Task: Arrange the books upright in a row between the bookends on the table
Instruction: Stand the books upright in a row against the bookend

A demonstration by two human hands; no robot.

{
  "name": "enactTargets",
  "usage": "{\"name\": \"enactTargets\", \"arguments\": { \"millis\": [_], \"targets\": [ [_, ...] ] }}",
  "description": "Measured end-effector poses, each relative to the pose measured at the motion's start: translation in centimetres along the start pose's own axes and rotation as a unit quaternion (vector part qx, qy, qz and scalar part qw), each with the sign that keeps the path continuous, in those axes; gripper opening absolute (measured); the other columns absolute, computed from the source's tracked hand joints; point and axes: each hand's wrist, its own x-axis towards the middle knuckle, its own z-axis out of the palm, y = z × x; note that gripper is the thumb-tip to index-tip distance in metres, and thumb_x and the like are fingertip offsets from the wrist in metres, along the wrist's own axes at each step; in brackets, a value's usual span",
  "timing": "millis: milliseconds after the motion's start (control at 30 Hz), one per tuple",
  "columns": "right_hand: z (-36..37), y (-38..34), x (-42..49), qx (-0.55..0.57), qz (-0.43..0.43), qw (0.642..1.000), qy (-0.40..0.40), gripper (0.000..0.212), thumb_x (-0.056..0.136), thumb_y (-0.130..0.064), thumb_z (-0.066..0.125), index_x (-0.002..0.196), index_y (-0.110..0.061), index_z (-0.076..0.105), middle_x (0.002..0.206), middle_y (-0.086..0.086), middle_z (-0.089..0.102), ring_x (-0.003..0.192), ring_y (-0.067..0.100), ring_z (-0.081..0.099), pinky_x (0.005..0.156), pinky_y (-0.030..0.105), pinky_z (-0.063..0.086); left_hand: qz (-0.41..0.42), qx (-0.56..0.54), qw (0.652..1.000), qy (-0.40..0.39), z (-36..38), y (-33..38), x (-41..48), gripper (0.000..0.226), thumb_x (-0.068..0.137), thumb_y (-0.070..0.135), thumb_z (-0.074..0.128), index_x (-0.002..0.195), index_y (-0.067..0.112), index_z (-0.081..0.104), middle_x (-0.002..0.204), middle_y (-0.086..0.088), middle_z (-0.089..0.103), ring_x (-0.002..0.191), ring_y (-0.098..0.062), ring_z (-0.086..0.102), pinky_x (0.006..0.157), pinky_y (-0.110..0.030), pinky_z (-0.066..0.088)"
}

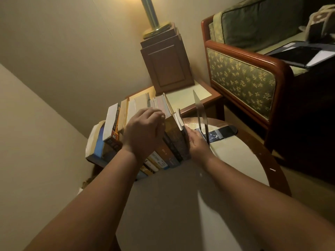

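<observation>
The left hand (145, 132) lies palm down on the top edges of the books (168, 154), its fingers bent over their far side so that it grips the middle of the row. The right hand (196, 142) is flat, its straight fingers pressing against the outer cover of the rightmost book (176, 140), a brown one. The books stand on end on the left part of the round table (172, 205), long axis up and spines facing the person, and the row runs from the table's left edge towards the right. The ones at the right end tilt a little, their tops fanned apart. Just beside the right hand, on its right, a thin metal bookend (201, 113) stands upright with a gap between it and the last book. I cannot tell whether the hand touches it. Behind the table a side table (203, 96) carries a wooden lamp base (166, 64), and to the right stands an armchair (241, 77) in green patterned cloth.
</observation>
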Motion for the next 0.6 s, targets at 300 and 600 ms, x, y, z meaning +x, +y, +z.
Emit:
{"name": "enactTargets", "arguments": {
  "millis": [300,600],
  "targets": [
    [-0.8,-1.0,-2.6,-0.045,-0.048,0.998,0.023,0.045,0.111,-0.037,0.035,0.154,-0.026,0.041,0.143,0.002,0.048,0.133,0.016,0.046,0.095,0.013,0.042,-0.057,0.093,0.994,-0.018,0.8,2.6,-6.8,0.063,0.097,0.016,0.057,0.153,-0.002,0.035,0.163,-0.026,0.02,0.153,-0.042,0.013,0.121,-0.061,0.018],
    [-0.5,-1.4,-2.1,-0.063,-0.023,0.996,-0.055,0.096,0.085,-0.071,0.049,0.162,-0.028,0.014,0.161,0.003,0.037,0.144,0.028,0.042,0.111,0.048,0.042,-0.026,0.122,0.988,-0.085,4.7,2.7,-12.9,0.077,0.098,0.026,0.057,0.159,0.0,0.016,0.166,-0.025,0.007,0.154,-0.041,0.007,0.122,-0.062,0.012]
  ]
}}
